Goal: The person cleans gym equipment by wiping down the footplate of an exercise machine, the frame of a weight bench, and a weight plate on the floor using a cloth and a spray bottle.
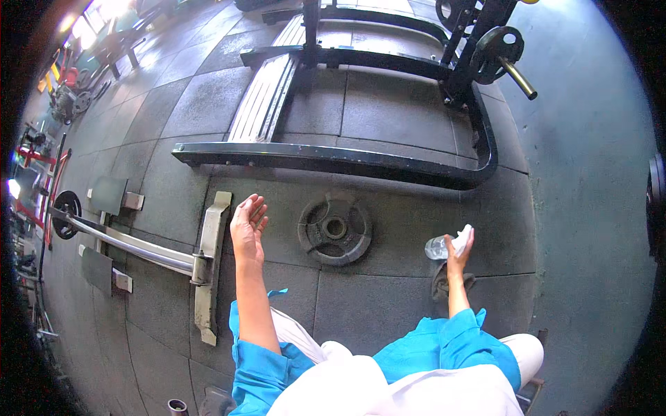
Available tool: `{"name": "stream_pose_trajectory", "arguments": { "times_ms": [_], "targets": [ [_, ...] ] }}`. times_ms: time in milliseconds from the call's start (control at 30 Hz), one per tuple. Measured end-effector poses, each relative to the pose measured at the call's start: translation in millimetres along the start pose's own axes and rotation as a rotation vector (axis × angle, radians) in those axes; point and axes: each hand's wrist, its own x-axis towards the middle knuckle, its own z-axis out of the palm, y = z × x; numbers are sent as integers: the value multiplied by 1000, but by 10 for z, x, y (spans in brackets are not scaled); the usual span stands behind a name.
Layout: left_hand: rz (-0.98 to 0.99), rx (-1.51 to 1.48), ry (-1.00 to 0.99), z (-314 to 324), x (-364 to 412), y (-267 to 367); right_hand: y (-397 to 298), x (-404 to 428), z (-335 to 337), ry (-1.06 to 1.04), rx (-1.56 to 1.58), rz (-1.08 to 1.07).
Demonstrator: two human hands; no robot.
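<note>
My right hand [457, 255] grips a clear plastic bottle with a white top [437, 248], apparently a spray bottle, tilted on its side. A crumpled grey cloth [441, 283] lies on the floor below that wrist. My left hand [248, 229] is raised with nothing in it, fingers apart and slightly curled. It hovers beside the pale metal foot [214, 260] of a T-bar row machine. Between my two hands, a dark weight plate with a central hub [335, 228] lies flat on the floor, touched by neither.
A black steel rack frame [333, 161] spans the floor ahead, with a weight plate [497, 54] on its upright and a protruding metal peg [520, 80]. The row machine's bar [130, 242] and footplates [107, 193] extend left. A grey wall [583, 218] rises at right.
</note>
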Motion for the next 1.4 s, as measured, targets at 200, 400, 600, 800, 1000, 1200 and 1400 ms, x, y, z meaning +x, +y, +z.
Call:
{"name": "stream_pose_trajectory", "arguments": {
  "times_ms": [200,400,600,800,1000,1200,1400],
  "targets": [
    [-12,-12,-14,95,14,-40,639,-960,-635,292,-810,-34],
    [-15,10,-27,52,8,-59,751,-1150,-697,-13,-789,322],
    [5,43,-23,44,-168,36,-449,-939,843,-420,-372,-300],
    [-12,106,-105,247,-570,129,-362,-598,2431,-515,-516,-492],
    [-22,116,-63,175,-596,97,-313,-1167,2780,-677,-374,-730],
    [-20,98,-62,248,-464,5,-334,-587,2719,-921,-254,-1002],
    [13,110,-75,281,-527,51,-408,-1171,2718,-607,-309,-636]
  ]
}}
